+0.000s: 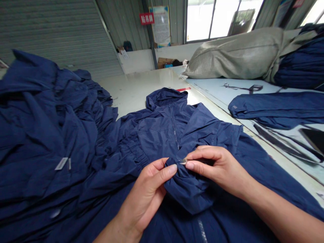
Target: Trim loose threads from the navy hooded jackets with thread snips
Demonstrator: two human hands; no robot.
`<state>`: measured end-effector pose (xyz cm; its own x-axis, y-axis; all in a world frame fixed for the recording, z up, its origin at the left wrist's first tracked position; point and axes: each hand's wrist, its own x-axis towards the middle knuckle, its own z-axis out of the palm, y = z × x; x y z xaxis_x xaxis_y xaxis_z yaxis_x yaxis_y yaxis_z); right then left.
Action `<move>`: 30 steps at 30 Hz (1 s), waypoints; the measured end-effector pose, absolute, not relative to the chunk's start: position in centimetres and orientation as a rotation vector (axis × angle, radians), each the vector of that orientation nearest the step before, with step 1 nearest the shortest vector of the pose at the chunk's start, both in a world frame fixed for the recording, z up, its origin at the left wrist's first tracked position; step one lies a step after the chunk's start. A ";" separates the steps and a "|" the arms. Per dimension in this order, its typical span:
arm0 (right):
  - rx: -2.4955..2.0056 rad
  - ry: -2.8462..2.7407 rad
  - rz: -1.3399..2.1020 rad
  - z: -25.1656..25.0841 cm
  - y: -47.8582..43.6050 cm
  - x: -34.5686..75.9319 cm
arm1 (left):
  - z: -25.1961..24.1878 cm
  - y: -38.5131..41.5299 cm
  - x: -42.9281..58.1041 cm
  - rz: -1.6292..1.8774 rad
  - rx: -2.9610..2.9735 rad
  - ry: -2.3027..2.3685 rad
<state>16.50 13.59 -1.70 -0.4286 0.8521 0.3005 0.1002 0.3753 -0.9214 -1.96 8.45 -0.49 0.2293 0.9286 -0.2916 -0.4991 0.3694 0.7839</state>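
A navy jacket with a hood and a front zipper lies spread in front of me. My left hand pinches a gathered fold of its fabric between thumb and fingers, lifted above the rest. Close beside that fold, my right hand grips small thread snips. Their metal tip touches or nearly touches the cloth, and most of the tool is hidden by my fingers.
A tall heap of navy garments rises at left, a white label on it. On the right side of the table lie a folded navy garment, dark straps and a dark flat object. A large grey sack rests behind.
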 end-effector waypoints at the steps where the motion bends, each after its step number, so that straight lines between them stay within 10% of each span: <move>1: -0.827 -1.803 1.119 -1.7 13.6 16.5 | -0.5 8.5 -2.0 1.068 0.617 0.850; 30: -0.793 -1.953 0.912 -1.8 13.7 17.0 | -0.4 8.6 -1.8 1.054 0.578 0.931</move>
<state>16.98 13.69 -1.85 -0.4653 0.7856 0.4078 0.1916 0.5392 -0.8201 -1.79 8.55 -0.44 0.1882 0.9133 -0.3612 -0.4713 0.4066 0.7826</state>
